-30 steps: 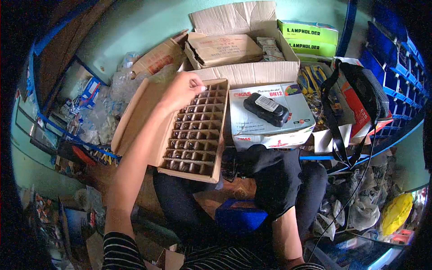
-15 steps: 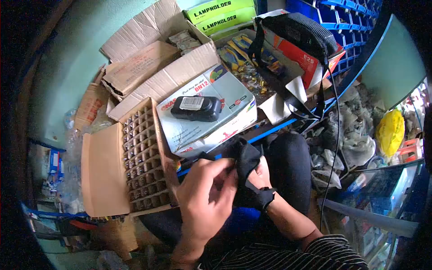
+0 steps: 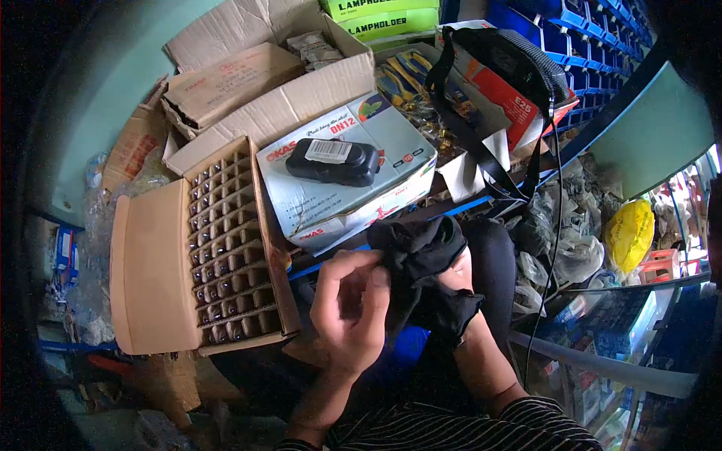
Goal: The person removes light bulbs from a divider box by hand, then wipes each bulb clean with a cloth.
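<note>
A bunched black cloth sits over my right hand, with folds reaching down to the wrist. Most of the right hand's fingers are hidden beneath it; bare skin shows at the outer side. My left hand is closed, its curled fingers and thumb pinching the cloth's near-left edge. Both hands are over my lap, just in front of a white and grey printed box. On that box lies a black device with a barcode sticker.
To the left, an open carton has a divider grid of small bulbs. Behind are a brown cardboard box and green lampholder boxes. A black strapped bag lies back right, its cable hanging down near plastic bags.
The black cloth has spread wider across my right hand and wrist. My left hand has shifted slightly and stays at its edge. The view has moved a little.
</note>
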The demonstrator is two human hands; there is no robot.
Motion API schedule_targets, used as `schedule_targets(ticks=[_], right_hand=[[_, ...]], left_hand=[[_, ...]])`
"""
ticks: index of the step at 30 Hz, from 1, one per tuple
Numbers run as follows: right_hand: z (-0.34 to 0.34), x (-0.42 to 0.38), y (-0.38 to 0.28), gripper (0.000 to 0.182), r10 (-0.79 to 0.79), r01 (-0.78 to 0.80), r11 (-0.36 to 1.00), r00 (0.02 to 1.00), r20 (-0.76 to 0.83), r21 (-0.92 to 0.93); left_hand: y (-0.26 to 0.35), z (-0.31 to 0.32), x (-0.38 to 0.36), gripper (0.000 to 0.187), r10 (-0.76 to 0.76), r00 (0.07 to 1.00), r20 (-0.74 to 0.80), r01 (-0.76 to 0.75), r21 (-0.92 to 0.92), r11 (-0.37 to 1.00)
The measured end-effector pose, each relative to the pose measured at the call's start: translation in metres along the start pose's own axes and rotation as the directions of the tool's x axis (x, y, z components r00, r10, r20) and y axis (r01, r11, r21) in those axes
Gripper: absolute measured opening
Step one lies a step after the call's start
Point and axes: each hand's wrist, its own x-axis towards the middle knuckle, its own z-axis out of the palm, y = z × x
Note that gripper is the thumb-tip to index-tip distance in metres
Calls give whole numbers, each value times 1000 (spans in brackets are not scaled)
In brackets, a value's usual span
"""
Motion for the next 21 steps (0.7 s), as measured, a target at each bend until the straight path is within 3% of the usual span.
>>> schedule_targets(ticks=[2,6,10,13,16,17,19,21], right_hand=[[4,1,4,24,-36,38,998,999,41,-50],[2,-1,5,23,93,-93,996,996,-2,-13],[18,-1,2,34,112,-112,994,991,-69,11],[19,-4,0,32,294,-293,956,954,-57,27],[27,-10,-8,32,260,-261,965,964,62,8],[23,-10,-6,32,225,-225,974,965,132,-18],[12,-8,-3,31,156,-144,988,950,271,-62],[16,-12,-3,26,68,-75,997,976,209,25]], left_hand=[[1,2,4,19,28,998,-53,-27,27,999],[2,-1,6,18,-55,997,-63,54,-8,999],[-4,0,8,21,28,999,-40,-31,-75,997],[6,-3,12,24,25,999,20,-27,92,995],[3,-11,19,27,174,983,53,-182,269,946],[7,-14,17,24,79,996,45,-87,234,968],[8,-20,22,24,144,985,95,-163,232,959],[11,-22,23,24,153,979,134,-180,222,958]])
